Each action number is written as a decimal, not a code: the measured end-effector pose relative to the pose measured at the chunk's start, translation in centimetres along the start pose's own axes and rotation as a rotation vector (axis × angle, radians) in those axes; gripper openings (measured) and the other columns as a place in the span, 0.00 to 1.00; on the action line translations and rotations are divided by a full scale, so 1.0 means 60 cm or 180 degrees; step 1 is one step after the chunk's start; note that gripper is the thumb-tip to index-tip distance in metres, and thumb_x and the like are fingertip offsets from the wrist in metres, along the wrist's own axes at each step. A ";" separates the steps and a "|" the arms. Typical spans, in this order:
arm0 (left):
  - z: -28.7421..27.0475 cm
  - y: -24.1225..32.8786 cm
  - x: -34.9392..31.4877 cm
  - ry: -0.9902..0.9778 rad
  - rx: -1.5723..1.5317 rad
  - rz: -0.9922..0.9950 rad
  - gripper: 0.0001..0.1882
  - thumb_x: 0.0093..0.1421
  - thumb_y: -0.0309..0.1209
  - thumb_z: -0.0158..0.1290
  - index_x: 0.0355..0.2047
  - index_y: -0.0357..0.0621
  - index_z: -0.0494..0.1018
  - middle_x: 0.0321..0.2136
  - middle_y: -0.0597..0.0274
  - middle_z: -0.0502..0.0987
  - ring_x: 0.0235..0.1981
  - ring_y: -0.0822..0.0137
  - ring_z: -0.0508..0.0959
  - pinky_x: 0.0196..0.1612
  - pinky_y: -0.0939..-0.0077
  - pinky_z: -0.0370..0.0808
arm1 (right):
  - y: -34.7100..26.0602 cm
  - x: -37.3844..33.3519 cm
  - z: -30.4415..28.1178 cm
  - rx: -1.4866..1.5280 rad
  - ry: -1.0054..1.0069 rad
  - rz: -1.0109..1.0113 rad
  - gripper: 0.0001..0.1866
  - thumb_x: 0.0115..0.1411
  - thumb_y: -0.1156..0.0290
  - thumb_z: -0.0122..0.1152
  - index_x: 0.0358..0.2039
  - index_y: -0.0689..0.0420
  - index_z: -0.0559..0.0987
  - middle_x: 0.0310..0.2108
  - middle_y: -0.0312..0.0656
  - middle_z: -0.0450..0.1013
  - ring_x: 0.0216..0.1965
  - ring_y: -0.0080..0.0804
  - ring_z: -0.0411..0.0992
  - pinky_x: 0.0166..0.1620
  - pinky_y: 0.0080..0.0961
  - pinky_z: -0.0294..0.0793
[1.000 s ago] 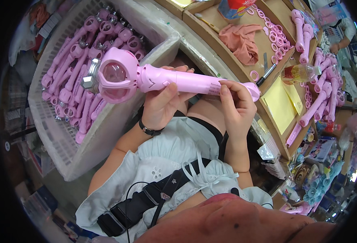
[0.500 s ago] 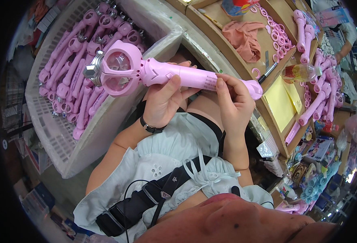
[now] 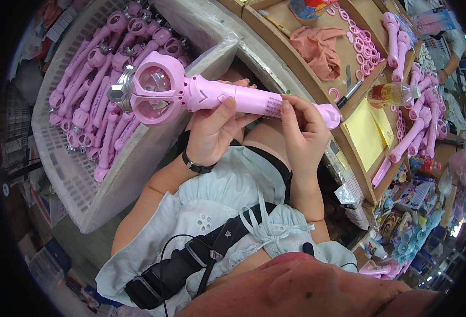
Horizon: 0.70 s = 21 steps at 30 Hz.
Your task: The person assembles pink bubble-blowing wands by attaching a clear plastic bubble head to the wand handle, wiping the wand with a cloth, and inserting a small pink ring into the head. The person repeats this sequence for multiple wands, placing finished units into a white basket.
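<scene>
A pink toy wand (image 3: 204, 94) lies nearly level across the front of my body. Its round open head, with a clear reddish ball inside and a silver faceted tip, points left. My left hand (image 3: 210, 134) is closed around the middle of the handle from below, thumb on the near side. Nearer the handle's right end, my right hand (image 3: 304, 129) pinches it with thumb and fingers, beside small dark print. The rounded end cap sticks out past the right fingers. Some fingertips are hidden behind the handle.
A white plastic crate (image 3: 77, 208) at left holds many similar wands (image 3: 106, 100). At right, cardboard trays (image 3: 275, 34) hold pink rings (image 3: 367, 53), a salmon cloth (image 3: 317, 50), a cutter knife (image 3: 349, 94) and yellow paper (image 3: 365, 134). A drink bottle (image 3: 391, 95) and more wands lie beyond.
My right hand has shifted very slightly left along the handle. The wand and my left hand stay almost where they were.
</scene>
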State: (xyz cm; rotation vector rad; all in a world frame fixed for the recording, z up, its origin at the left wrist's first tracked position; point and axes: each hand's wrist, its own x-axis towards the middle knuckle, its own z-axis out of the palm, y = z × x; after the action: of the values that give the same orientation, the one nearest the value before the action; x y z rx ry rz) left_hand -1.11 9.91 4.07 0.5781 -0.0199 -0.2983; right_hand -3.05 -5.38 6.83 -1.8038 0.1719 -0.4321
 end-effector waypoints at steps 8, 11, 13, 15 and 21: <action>-0.004 -0.001 0.001 0.0023 0.0009 -0.0039 0.16 0.64 0.32 0.45 0.52 0.48 0.62 0.55 0.55 0.65 0.60 0.55 0.62 0.56 0.44 0.65 | 0.004 0.001 -0.001 0.0011 -0.0015 0.0028 0.06 0.56 0.75 0.61 0.34 0.62 0.79 0.24 0.34 0.73 0.22 0.13 0.65 0.25 0.11 0.63; -0.004 -0.001 0.002 0.0019 0.0011 -0.0042 0.16 0.64 0.31 0.45 0.52 0.48 0.62 0.55 0.55 0.65 0.60 0.54 0.62 0.56 0.44 0.65 | 0.006 0.000 -0.001 0.0099 -0.0025 0.0087 0.06 0.55 0.75 0.61 0.34 0.62 0.79 0.24 0.34 0.73 0.22 0.13 0.65 0.25 0.11 0.62; -0.004 0.000 0.002 0.0029 0.0006 -0.0054 0.15 0.64 0.31 0.45 0.52 0.48 0.62 0.55 0.55 0.64 0.60 0.54 0.62 0.56 0.44 0.65 | 0.007 0.000 -0.001 0.0075 -0.0011 0.0079 0.06 0.55 0.75 0.61 0.34 0.62 0.79 0.24 0.34 0.72 0.21 0.13 0.64 0.25 0.11 0.62; -0.003 0.000 0.002 0.0027 0.0003 -0.0057 0.15 0.64 0.31 0.45 0.52 0.48 0.62 0.55 0.55 0.64 0.60 0.55 0.62 0.56 0.44 0.65 | 0.008 0.000 0.000 0.0050 -0.0002 0.0043 0.06 0.55 0.75 0.61 0.34 0.62 0.79 0.23 0.34 0.72 0.21 0.13 0.64 0.25 0.11 0.62; -0.004 0.000 0.002 0.0075 -0.0060 -0.0098 0.16 0.63 0.31 0.47 0.51 0.47 0.61 0.54 0.55 0.65 0.58 0.55 0.63 0.57 0.45 0.65 | 0.012 -0.001 0.002 -0.0081 0.0020 -0.0080 0.06 0.55 0.75 0.61 0.33 0.62 0.79 0.23 0.35 0.71 0.21 0.14 0.64 0.24 0.11 0.62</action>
State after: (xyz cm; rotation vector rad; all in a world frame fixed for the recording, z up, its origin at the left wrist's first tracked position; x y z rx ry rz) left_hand -0.95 10.01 3.90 0.5636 0.0146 -0.3213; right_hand -2.99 -5.43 6.12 -1.8314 0.1599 -0.4554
